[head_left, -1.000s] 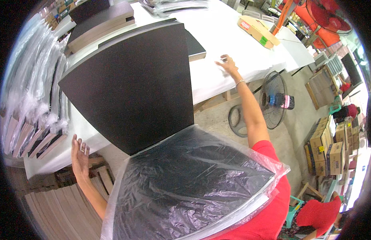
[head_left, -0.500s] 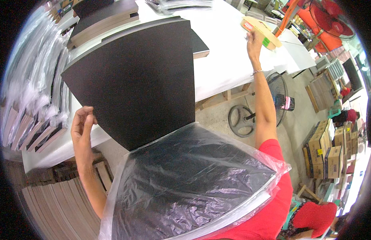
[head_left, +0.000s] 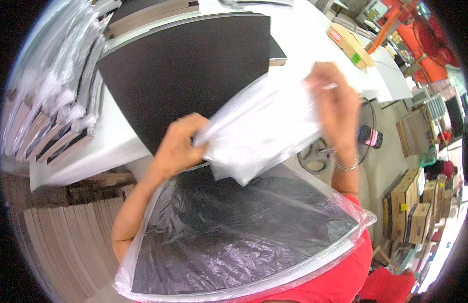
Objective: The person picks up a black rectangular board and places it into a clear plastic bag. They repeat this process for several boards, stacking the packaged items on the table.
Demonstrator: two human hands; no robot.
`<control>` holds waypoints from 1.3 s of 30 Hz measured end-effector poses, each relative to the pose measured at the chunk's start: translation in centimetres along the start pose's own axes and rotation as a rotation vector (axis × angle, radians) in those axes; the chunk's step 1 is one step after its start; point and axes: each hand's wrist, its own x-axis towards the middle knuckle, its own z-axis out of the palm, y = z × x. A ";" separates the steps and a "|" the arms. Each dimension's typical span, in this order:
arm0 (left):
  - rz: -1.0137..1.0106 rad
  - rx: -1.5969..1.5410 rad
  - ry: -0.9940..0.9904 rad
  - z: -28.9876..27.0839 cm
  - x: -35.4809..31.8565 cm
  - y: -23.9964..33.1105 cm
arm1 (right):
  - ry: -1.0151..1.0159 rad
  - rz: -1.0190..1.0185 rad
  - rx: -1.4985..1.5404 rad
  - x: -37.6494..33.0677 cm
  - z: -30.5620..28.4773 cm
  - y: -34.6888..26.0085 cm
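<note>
A black panel in a clear plastic bag leans close against my body, its upper end touching a bare black panel on the table. My left hand is closed on the bag's loose end, which stretches up whitish and thin toward the right. My right hand is raised at the far side of this film, blurred by motion. A small white piece shows between its fingers; its kind is too blurred to tell.
Bagged panels stand stacked at the left on the white table. A long tan box lies at the far right. Below are brown boards, a standing fan and cartons; a person in red is at lower right.
My right hand has come back from beside the tan box toward the bag. My left hand has moved right and taken hold of the bag's end, lifting it.
</note>
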 end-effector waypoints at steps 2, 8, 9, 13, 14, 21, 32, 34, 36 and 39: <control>-0.047 0.354 0.270 -2.2 -1.4 -3.0 | 0.235 0.081 -0.433 0.8 -3.6 5.7; -0.130 0.087 0.262 -4.9 -0.8 0.1 | 0.153 -0.072 -0.508 1.0 1.2 7.3; -0.187 -0.013 0.186 -5.1 -0.5 1.3 | -0.010 -0.138 -0.239 1.5 3.9 3.3; -0.219 -0.227 0.154 -5.1 0.4 4.1 | -0.404 -0.034 0.468 1.3 11.4 -0.9; -0.261 -0.234 0.229 -5.6 0.3 4.3 | -0.412 0.033 0.552 1.5 12.5 -0.9; -0.509 0.086 0.114 -7.3 -4.4 3.4 | -0.350 0.156 0.617 1.7 14.9 0.6; -0.658 -0.352 0.146 -6.6 -7.4 -1.5 | 0.051 -0.250 -0.175 0.0 15.5 1.0; -0.650 -0.520 0.205 -5.0 -7.0 -1.4 | -0.063 -0.397 0.037 -1.9 16.2 0.1; -0.662 -0.701 0.215 -3.8 -6.6 -1.4 | -0.325 -0.152 0.408 -2.8 16.1 -1.8; -0.688 -0.887 0.190 -3.1 -6.0 -0.9 | -0.408 0.070 0.702 -3.1 16.7 -3.0</control>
